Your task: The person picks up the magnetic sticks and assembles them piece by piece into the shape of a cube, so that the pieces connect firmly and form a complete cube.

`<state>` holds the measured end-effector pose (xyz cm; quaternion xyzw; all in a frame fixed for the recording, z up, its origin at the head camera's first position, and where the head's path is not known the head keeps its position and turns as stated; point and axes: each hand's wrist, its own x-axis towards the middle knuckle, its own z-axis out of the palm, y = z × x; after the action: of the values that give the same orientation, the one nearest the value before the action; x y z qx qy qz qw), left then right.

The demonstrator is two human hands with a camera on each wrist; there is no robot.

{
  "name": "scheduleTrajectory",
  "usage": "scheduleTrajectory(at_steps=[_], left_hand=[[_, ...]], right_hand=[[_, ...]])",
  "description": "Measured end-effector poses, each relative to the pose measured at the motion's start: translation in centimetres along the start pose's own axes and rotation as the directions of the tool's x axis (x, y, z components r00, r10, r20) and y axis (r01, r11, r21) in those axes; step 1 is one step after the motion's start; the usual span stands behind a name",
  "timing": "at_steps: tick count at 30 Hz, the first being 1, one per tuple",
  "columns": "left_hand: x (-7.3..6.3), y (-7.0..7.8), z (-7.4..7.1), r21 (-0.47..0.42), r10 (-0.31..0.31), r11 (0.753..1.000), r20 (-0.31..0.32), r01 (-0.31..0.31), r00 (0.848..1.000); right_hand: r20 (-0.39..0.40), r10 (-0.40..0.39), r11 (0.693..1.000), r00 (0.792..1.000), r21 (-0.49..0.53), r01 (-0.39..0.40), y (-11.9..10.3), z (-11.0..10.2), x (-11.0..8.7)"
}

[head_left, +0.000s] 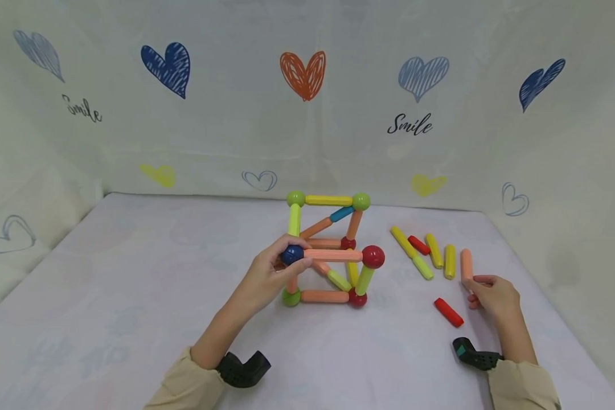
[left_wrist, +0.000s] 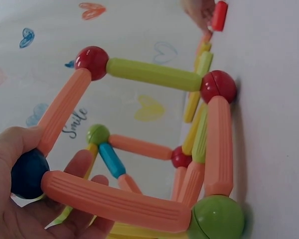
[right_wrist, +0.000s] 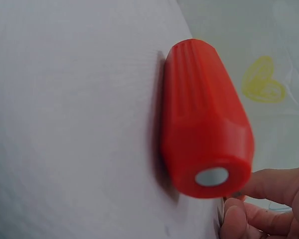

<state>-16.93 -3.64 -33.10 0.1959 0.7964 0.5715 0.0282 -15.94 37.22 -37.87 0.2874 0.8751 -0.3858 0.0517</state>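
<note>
A box-like frame of magnetic rods and balls stands mid-table. My left hand [head_left: 266, 276] grips its dark blue ball [head_left: 292, 254], at the near upper left corner. From that ball an orange rod [head_left: 333, 255] runs across to a red ball [head_left: 373, 257]. In the left wrist view another orange rod [left_wrist: 114, 201] joins the blue ball [left_wrist: 30, 173] to a green ball [left_wrist: 217, 217]. Over on the right, my right hand [head_left: 497, 296] pinches the near end of a loose orange rod [head_left: 467, 265] between thumb and fingers. A red rod [right_wrist: 204, 114] fills the right wrist view.
Between the frame and my right hand lie loose yellow rods [head_left: 434, 250], a short red rod [head_left: 418, 245] and a yellow-green rod [head_left: 422, 267]. Nearer me is the other red rod [head_left: 448, 312]. Behind the table hangs a white cloth [head_left: 348, 131] printed with hearts.
</note>
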Motion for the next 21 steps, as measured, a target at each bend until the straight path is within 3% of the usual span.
scheduleTrajectory(at_steps=[10, 14, 18, 21], left_hand=[[0.0, -0.1, 0.0, 0.001, 0.009, 1.000, 0.003, -0.009, 1.000], [0.0, -0.2, -0.1, -0.001, 0.007, 1.000, 0.001, -0.007, 1.000], [0.0, -0.2, -0.1, -0.001, 0.016, 1.000, 0.004, -0.016, 1.000], [0.0, -0.2, -0.1, -0.005, 0.012, 1.000, 0.006, -0.012, 1.000]], right_hand=[[-0.023, -0.030, 1.000, 0.999, 0.009, 0.030, -0.1, -0.1, -0.3], [-0.070, -0.051, 0.997, 0.996, 0.049, 0.054, 0.2, -0.4, 0.0], [-0.160, -0.119, 0.986, 0.980, 0.094, 0.135, 0.9, -0.8, 0.7], [-0.186, -0.192, 0.974, 0.964, 0.085, 0.210, -0.1, -1.2, -0.5]])
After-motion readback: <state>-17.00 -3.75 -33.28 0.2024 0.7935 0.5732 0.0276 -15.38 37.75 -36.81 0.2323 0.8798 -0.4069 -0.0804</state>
